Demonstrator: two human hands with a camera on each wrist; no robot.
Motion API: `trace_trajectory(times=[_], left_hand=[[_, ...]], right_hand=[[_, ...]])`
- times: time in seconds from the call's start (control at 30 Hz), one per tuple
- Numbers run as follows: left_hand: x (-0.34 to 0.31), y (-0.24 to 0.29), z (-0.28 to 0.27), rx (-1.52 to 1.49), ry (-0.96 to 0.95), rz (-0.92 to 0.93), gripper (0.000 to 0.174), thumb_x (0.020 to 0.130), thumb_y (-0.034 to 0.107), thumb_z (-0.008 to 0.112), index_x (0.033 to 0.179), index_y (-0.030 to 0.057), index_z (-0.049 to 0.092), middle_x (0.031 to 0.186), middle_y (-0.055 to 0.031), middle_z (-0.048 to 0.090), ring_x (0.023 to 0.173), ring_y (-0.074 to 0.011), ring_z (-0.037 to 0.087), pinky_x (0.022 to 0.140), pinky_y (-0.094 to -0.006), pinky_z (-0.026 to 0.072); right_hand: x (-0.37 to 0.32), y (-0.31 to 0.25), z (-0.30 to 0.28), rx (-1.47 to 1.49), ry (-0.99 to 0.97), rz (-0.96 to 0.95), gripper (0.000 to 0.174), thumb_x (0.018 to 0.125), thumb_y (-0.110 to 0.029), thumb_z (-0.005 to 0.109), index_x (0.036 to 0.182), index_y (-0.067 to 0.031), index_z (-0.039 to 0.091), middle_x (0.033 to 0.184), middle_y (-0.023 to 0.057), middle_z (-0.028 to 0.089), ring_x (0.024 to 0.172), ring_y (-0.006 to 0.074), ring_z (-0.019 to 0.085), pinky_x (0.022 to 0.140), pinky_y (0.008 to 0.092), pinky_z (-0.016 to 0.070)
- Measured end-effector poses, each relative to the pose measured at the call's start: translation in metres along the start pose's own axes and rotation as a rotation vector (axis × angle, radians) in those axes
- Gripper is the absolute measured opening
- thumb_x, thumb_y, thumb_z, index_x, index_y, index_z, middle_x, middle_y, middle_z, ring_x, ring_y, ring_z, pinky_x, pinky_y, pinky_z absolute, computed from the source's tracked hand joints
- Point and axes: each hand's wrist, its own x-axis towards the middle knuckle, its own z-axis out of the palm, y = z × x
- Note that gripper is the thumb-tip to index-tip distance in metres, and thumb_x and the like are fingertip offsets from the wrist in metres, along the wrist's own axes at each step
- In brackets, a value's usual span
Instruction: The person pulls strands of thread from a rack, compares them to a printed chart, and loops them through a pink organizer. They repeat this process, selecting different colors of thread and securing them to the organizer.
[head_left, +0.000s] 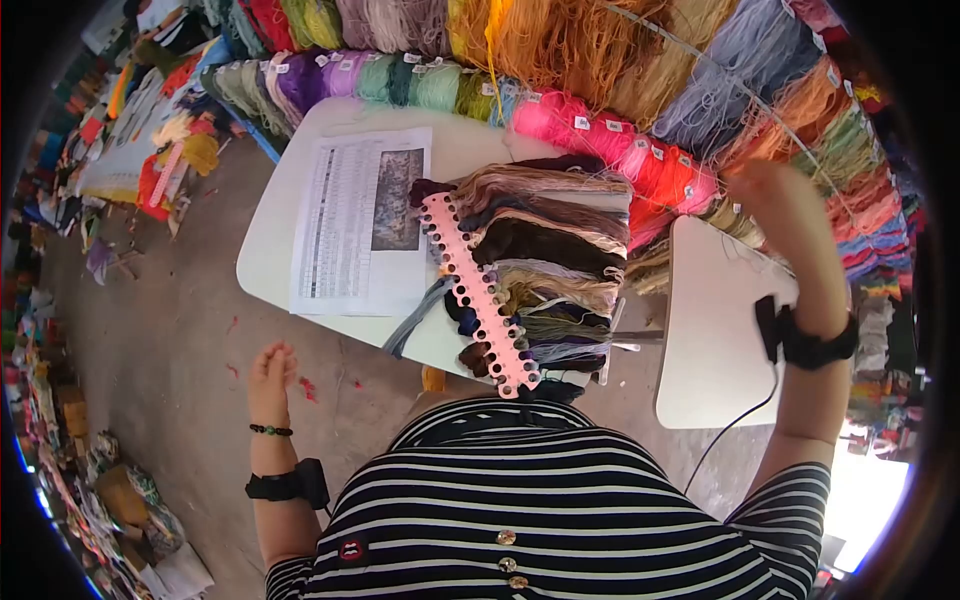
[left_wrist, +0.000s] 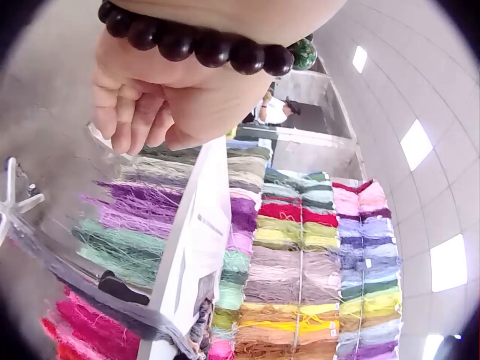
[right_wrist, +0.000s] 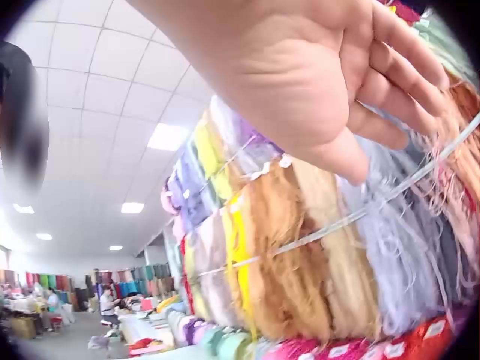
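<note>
The right hand (head_left: 765,195) reaches up to the hanging yarn rack; in the right wrist view its fingers (right_wrist: 401,82) are loosely extended in front of grey-blue yarn (right_wrist: 394,262) and orange yarn. Contact with the strands cannot be told. Off the table's left side, the left hand (head_left: 272,375) hangs with fingers loosely bent and nothing in them; a beaded bracelet (left_wrist: 214,49) circles its wrist. A pink holed card (head_left: 480,290) lies across the table beside brown, black and grey skeins (head_left: 545,245), with a printed sheet (head_left: 340,230) to its left.
Rows of pink and red skeins (head_left: 560,120) run along the table's far edge. A second white table (head_left: 715,330) stands at right. Grey-blue strands (head_left: 415,320) hang over the near edge of the main table (head_left: 275,240). Other people (right_wrist: 107,304) are in the distance.
</note>
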Motion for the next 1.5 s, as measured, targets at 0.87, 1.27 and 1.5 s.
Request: trace_trajectory(times=[0.87, 1.27, 1.5], left_hand=[[0.077, 0.071, 0.053, 0.655, -0.211, 1.127, 0.021, 0.077, 0.009, 0.065, 0.098, 0.0072, 0.069, 0.103, -0.01, 0.065, 0.09, -0.0297, 0.059, 0.082, -0.0419, 0.0457], [0.061, 0.068, 0.047, 0.659, -0.184, 1.089, 0.014, 0.078, 0.004, 0.063, 0.091, 0.0033, 0.068, 0.094, -0.0104, 0.068, 0.082, -0.0299, 0.061, 0.074, -0.0388, 0.0479], [0.056, 0.06, 0.051, 0.721, -0.166, 1.121, 0.018, 0.077, 0.007, 0.065, 0.094, 0.0061, 0.069, 0.097, -0.0065, 0.067, 0.085, -0.0267, 0.06, 0.076, -0.0386, 0.0466]], right_hand=[[-0.071, -0.206, 0.22, 0.32, 0.06, -0.302, 0.057, 0.088, -0.044, 0.054, 0.138, -0.0172, 0.046, 0.147, 0.0177, 0.032, 0.134, 0.0388, 0.031, 0.111, 0.0501, 0.0224], [-0.071, -0.207, 0.222, 0.323, 0.069, -0.29, 0.058, 0.087, -0.043, 0.056, 0.137, -0.0176, 0.046, 0.148, 0.0155, 0.032, 0.134, 0.0402, 0.031, 0.11, 0.0505, 0.0233], [-0.071, -0.207, 0.221, 0.343, 0.074, -0.292, 0.057, 0.086, -0.044, 0.056, 0.137, -0.0175, 0.047, 0.147, 0.0166, 0.033, 0.133, 0.0405, 0.032, 0.109, 0.0505, 0.0236]])
